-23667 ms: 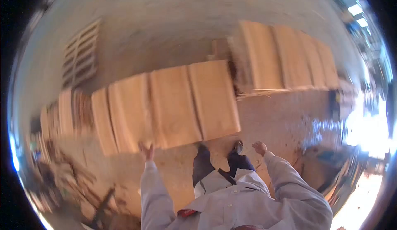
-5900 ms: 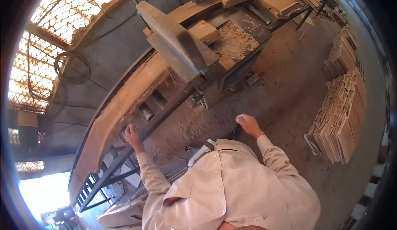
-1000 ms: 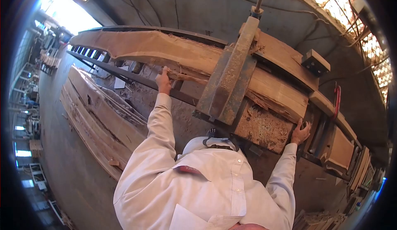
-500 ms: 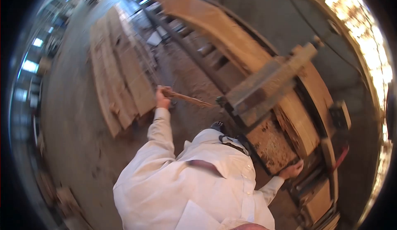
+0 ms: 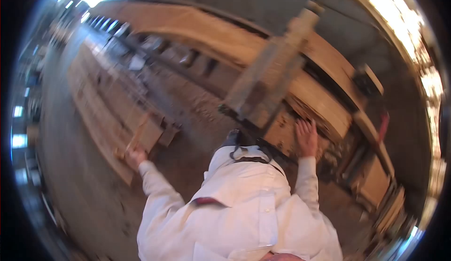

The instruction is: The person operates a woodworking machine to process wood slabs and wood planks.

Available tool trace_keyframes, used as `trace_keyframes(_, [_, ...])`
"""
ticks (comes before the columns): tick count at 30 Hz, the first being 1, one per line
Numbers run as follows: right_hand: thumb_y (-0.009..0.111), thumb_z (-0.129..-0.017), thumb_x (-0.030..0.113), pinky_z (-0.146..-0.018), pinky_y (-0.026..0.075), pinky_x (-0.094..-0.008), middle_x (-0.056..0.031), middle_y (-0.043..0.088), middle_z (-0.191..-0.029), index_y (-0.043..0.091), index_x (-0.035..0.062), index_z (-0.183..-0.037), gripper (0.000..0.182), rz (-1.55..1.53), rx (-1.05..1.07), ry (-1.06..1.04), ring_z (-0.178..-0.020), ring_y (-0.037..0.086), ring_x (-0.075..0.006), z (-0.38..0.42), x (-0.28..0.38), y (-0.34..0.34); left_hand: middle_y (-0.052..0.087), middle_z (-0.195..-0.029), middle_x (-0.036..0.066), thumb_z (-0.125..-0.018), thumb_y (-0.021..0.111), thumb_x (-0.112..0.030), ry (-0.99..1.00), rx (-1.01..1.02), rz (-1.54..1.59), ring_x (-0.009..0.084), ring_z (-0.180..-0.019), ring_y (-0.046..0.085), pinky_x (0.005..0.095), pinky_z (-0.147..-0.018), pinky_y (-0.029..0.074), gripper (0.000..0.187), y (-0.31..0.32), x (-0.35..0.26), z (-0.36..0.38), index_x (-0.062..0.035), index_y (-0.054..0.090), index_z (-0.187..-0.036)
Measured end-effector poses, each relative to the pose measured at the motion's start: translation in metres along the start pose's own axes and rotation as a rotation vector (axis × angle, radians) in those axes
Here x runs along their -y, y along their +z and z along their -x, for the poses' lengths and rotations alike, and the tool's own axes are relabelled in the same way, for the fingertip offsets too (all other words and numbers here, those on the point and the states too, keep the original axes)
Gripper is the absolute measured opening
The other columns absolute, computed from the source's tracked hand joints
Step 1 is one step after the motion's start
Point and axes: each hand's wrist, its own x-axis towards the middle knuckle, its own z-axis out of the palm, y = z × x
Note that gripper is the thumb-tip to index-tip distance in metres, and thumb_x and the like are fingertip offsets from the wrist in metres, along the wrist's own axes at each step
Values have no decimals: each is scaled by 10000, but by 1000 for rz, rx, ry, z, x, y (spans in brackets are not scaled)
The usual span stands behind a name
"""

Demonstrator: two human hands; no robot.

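My left hand (image 5: pixel 136 157) is closed round the lower end of a thin wood strip (image 5: pixel 140 132), which points up and away over the stacked planks (image 5: pixel 96 99). Fingers spread, my right hand (image 5: pixel 307 138) reaches over the chip-covered machine bed (image 5: pixel 280 132), its fingertips right by the splintery side of a long thick timber slab (image 5: pixel 322 111). A heavy metal crosspiece (image 5: pixel 265 80) lies across the slab, just left of that hand.
A dark rail (image 5: pixel 188 73) runs along the slab's near side, with sawdust (image 5: pixel 199 106) on the floor beside it. At the right are wood blocks (image 5: pixel 371 181) and a red handle (image 5: pixel 384 126). Bright light comes through the far right side.
My left hand has swung left with the wood strip, which now points upward over the planks. My right hand has moved forward from the bed's near edge and spread its fingers. The view has turned.
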Motion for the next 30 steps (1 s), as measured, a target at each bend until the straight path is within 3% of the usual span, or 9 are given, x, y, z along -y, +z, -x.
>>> trace_keyframes(4, [606,-984,344,-1186,285,-490,-212,155,-1607,189,53,-1547,758,-210,-27,7,-1480,212,-351,-31,-5,16,686,-1026,132,-959,561,-408,117,439,948,265,-833,666,429,-772,571,502,21,45,-35,-46,546,-1306])
trace_keyframes(6, [655,-958,317,-1171,308,-498,-205,281,-1561,294,44,-1509,713,-274,-1,-33,-1432,311,-339,-46,-7,19,677,-899,68,-994,462,-478,-481,990,1670,198,-654,641,405,-701,573,508,40,17,-37,-47,584,-1235])
trace_keyframes(10, [713,-922,275,-1102,407,-473,-162,503,-1385,476,14,-1351,555,-352,-142,-129,-1285,478,-312,-66,-17,21,675,-829,68,-1018,498,-395,-1602,1511,1734,252,-674,650,455,-765,579,405,132,-17,21,-17,644,-1027])
trace_keyframes(12, [741,-901,258,-1059,453,-459,-133,584,-1282,536,5,-1263,487,-292,-198,-170,-1206,542,-295,-61,-18,26,673,-1109,174,-997,559,-379,-1169,789,1167,332,-957,674,476,-904,554,458,182,-40,64,19,553,-1224])
trace_keyframes(20, [712,-927,281,-868,512,-351,-78,654,-1152,592,2,-1187,399,-68,-325,-488,-1025,630,-192,44,-20,-12,465,-1421,258,-1000,568,-372,-812,1107,652,399,-1179,579,493,-992,510,650,217,-147,103,59,362,-1440])
trace_keyframes(24, [692,-944,257,-880,511,-307,-52,681,-1121,631,11,-1175,343,82,-318,-644,-1006,643,-170,91,-15,-49,653,-992,81,-981,587,-302,-851,1527,977,254,-928,669,412,-707,547,282,251,-124,97,-24,609,-1022])
trace_keyframes(27, [674,-958,247,-904,515,-296,-44,682,-1136,633,19,-1204,338,-145,-323,-575,-1018,645,-156,117,-3,-69,648,-838,51,-875,641,-286,1038,1339,155,241,-785,675,407,-624,510,210,260,-129,107,-87,586,-834])
trace_keyframes(29, [664,-963,273,-889,530,-316,-48,685,-1138,648,33,-1183,326,-207,-323,-652,-1010,649,-149,132,12,-79,676,-866,81,-817,668,-297,1659,998,-276,285,-794,676,423,-638,517,228,271,-144,116,-86,600,-871])
trace_keyframes(30, [674,-955,277,-888,530,-316,-46,685,-1138,651,37,-1182,331,-196,-368,-699,-1009,649,-151,145,31,-83,685,-868,93,-797,681,-306,1559,1068,-312,306,-805,675,435,-644,518,252,258,-148,127,-84,604,-889])
